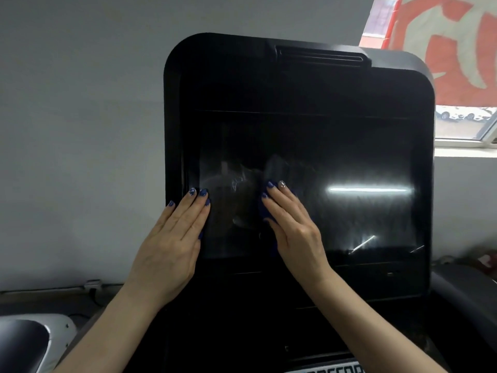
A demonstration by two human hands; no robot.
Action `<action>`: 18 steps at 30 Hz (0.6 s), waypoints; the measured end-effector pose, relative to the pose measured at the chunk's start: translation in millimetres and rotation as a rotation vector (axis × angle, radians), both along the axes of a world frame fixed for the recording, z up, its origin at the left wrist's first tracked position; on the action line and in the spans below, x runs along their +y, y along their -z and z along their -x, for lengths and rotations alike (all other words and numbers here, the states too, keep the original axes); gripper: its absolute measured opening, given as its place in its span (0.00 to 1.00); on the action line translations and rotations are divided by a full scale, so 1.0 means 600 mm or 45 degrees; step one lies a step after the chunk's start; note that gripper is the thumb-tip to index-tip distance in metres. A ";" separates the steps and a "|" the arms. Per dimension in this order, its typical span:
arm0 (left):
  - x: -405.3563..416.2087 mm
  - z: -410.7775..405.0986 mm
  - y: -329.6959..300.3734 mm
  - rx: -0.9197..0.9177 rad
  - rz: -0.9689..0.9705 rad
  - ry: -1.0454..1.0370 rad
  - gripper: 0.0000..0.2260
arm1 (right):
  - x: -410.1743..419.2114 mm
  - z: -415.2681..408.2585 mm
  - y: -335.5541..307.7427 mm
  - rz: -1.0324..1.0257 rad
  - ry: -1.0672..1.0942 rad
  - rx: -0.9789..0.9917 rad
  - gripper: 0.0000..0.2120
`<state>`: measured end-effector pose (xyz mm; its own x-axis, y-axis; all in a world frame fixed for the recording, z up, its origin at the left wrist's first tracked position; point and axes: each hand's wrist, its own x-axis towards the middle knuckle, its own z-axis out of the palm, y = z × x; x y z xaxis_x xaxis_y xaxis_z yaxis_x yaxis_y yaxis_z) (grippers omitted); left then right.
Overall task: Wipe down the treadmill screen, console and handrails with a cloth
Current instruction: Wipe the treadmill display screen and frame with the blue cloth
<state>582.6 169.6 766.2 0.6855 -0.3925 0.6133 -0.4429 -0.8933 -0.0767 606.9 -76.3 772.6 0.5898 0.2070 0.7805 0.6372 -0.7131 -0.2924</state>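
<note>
both palms on the dark glass

my right hand (291, 227) presses a dark blue cloth (265, 211) flat against the glossy black treadmill screen (336, 184), fingers straight. left of the cloth, my left hand (174, 238) lies open-fingered across the screen's left edge and black plastic frame (172, 103).

Two flat hands on dark screen (309, 170), right hand (293, 227) (on blue cloth (265, 211))

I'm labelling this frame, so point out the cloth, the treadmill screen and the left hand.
cloth (264, 211): head view, blue edge showing beside the right-hand fingers.
treadmill screen (349, 162): head view, bare dark glass right of centre.
left hand (174, 238): head view, back of the hand.
</note>
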 end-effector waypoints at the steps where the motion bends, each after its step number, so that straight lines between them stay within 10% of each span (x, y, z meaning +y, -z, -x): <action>1: 0.000 0.000 0.000 -0.002 0.004 0.000 0.24 | -0.001 0.000 -0.001 0.008 -0.011 0.005 0.16; 18: 0.018 0.015 0.011 0.010 -0.047 -0.044 0.25 | 0.064 -0.035 -0.053 0.033 0.042 -0.017 0.17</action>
